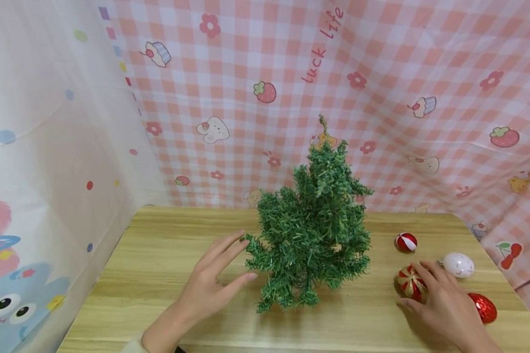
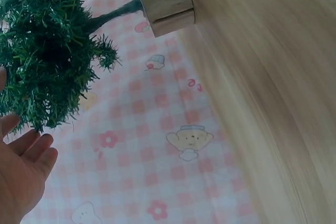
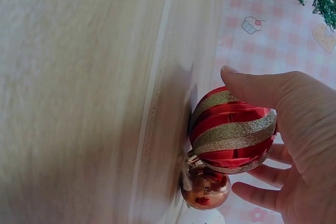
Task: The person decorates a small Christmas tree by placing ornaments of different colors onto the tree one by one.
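A small green artificial Christmas tree [image 1: 313,225] stands on the table; the left wrist view shows its wooden base [image 2: 167,1] and thin trunk. My left hand [image 1: 212,284] is at the tree's left side, fingers extended and thumb apart, fingertips right at a branch tip. On the right, my right hand [image 1: 446,304] has its thumb and fingers around a red bauble with gold glitter stripes [image 3: 233,129], which sits low at the tabletop. Close beside that bauble in the right wrist view is a shiny copper-coloured ball [image 3: 206,188].
Around my right hand lie a red-and-white bauble [image 1: 406,242], a white speckled bauble [image 1: 458,264] and a shiny red ornament [image 1: 484,308]. The wooden table [image 1: 159,255] is backed by a pink checked cloth [image 1: 229,162], with a white printed cloth [image 1: 88,147] at the left.
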{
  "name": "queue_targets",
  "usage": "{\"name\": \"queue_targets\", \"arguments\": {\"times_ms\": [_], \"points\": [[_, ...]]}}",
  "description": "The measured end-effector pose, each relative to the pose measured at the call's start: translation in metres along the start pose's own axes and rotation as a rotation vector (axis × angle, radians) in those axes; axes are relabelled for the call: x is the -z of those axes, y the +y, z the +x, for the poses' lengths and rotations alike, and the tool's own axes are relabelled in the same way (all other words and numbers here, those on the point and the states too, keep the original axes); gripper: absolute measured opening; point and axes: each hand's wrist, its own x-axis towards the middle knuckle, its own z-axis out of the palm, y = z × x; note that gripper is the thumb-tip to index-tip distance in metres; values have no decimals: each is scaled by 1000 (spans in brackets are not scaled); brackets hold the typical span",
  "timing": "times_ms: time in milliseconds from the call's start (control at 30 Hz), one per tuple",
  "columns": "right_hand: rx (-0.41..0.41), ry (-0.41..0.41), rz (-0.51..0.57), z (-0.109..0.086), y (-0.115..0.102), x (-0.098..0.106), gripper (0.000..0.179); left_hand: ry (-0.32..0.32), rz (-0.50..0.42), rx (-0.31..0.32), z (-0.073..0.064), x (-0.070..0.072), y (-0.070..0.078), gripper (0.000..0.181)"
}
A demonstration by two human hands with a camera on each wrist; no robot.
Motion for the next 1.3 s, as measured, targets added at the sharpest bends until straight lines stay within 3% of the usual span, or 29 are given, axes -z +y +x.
{"name": "queue_targets", "arguments": {"times_ms": [333, 833, 1067, 1300], "points": [[-31, -66, 21, 3, 2, 3, 87, 19, -45, -43, 5, -5, 1, 39], [-15, 109, 95, 0, -3, 16, 85, 23, -9, -72, 5, -8, -2, 29], [-88, 118, 155, -2, -4, 21, 79, 16, 12, -75, 5, -8, -3, 29], [-146, 199, 288, -4, -6, 24, 73, 12, 16, -56, 4, -7, -1, 28]]}}
